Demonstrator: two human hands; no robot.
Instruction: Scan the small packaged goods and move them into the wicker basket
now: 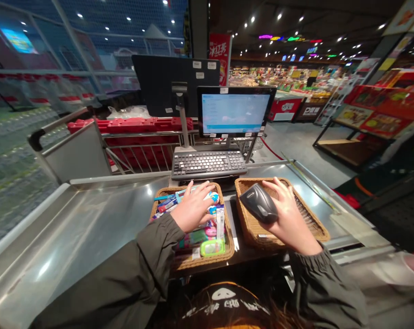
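My right hand (289,217) grips a black handheld barcode scanner (259,202) above the right wicker basket (248,230). The scanner's handle is mostly hidden by the palm. Over the left wicker basket (232,244), my left hand (193,208) reaches in with its fingers stretched out and apart, resting on or just above the goods; contact is hard to tell. That basket is full of small packaged items, among them a bright green pack (212,247) at the near end and a white-and-purple slim package (220,219). The right basket's inside is partly covered by my hand.
A keyboard (208,163) and a lit monitor (234,112) stand behind the baskets on the metal checkout counter (114,224). Another dark screen (169,84) faces away. Past the counter are a cart with red crates (148,124) and store shelves.
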